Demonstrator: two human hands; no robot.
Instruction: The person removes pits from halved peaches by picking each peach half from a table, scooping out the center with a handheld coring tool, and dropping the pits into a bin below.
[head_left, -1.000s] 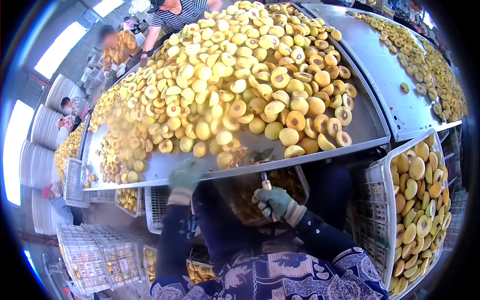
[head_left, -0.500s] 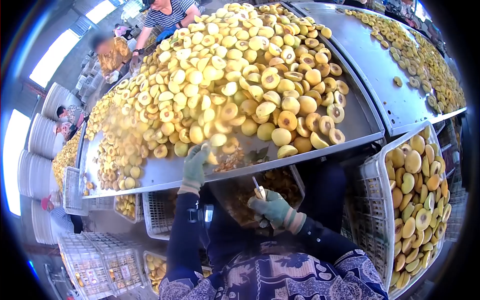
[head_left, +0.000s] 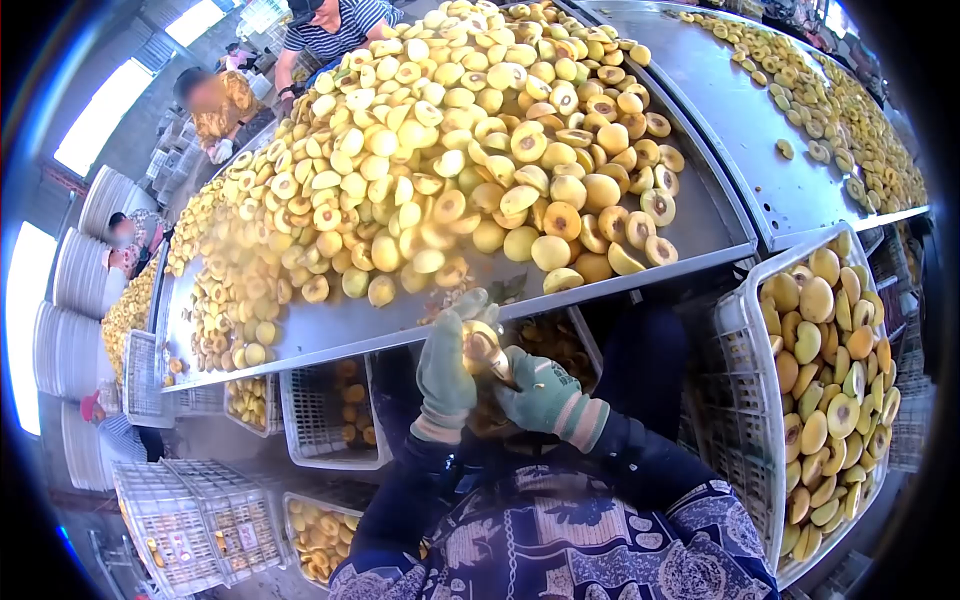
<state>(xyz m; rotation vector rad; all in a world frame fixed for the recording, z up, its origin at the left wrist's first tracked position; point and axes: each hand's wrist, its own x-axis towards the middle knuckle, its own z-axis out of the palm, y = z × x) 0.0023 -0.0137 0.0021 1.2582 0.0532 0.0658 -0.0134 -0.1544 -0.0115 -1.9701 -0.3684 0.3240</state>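
My left hand (head_left: 448,372), in a grey-green glove, is closed around a yellow peach half (head_left: 476,345) just in front of the metal table's edge. My right hand (head_left: 552,398), gloved the same way, grips a small pitting tool (head_left: 499,366) with a metal shaft. The tool's tip meets the cut face of the half; my fingers hide its handle. Beyond my hands, a large heap of yellow peach halves (head_left: 400,170) covers much of the metal table (head_left: 330,345). Pits and scraps (head_left: 450,300) lie by the near edge.
A crate of peach halves (head_left: 825,400) stands at my right. Under the table edge are an open crate (head_left: 335,455) and a container with dark scraps (head_left: 550,340). Another metal table (head_left: 700,75) is at the right. Co-workers, one in a striped shirt (head_left: 335,40), are at the far left.
My left hand has come back from the heap's edge toward me with a peach half. My right hand has raised the tool to it, and both hands now meet.
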